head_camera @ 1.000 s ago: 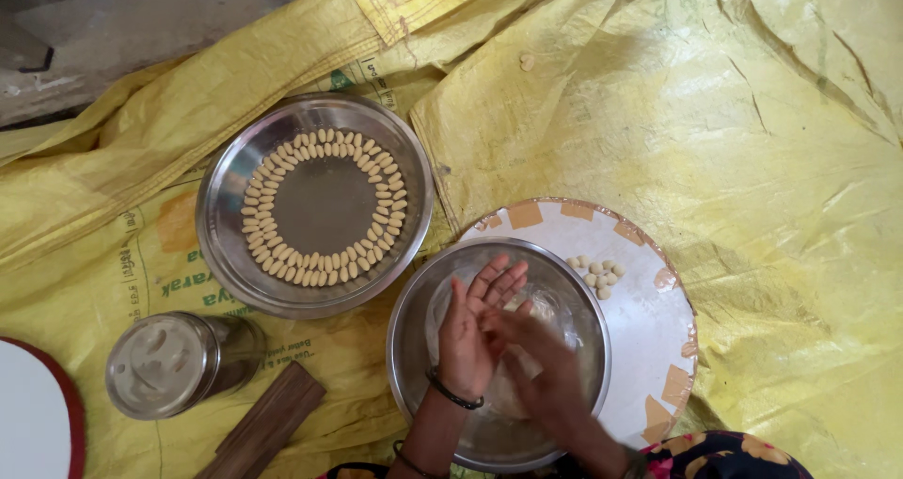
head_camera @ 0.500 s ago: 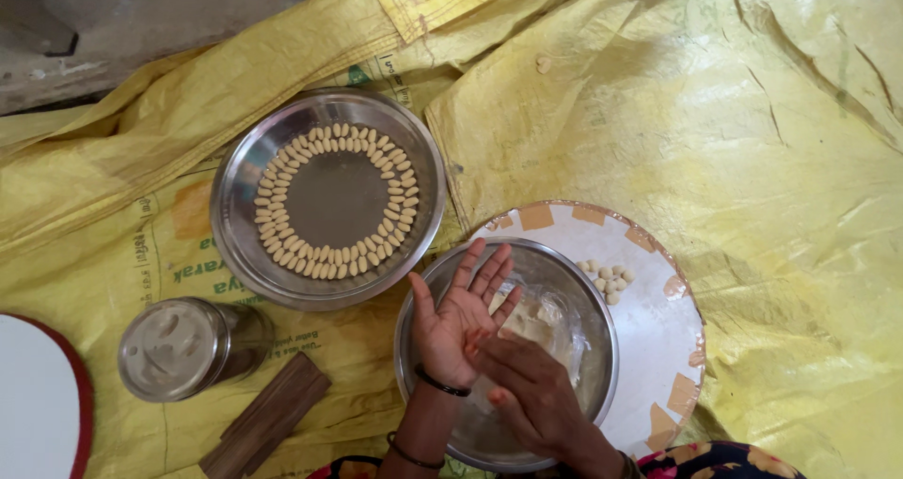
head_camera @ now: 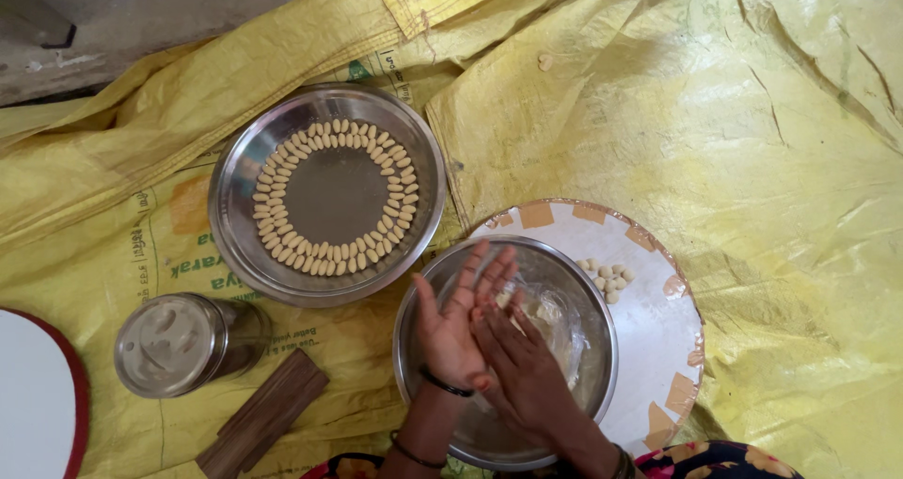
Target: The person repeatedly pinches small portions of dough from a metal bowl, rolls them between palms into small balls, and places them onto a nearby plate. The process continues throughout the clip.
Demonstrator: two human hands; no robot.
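at left of centre the steel plate holds a neat ring of pale dough pieces; a nudge would scatter them. at lower centre the left hand lies palm-open and the right hand presses flat against it over the steel bowl, so the grip is pressed together; what it rolls is hidden and might slip out.

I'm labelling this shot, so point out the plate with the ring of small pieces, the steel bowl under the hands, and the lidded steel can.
plate (head_camera: pixel 243 218): head view, bare left rim.
steel bowl (head_camera: pixel 591 296): head view, right inner wall.
lidded steel can (head_camera: pixel 171 344): head view, lid centre.
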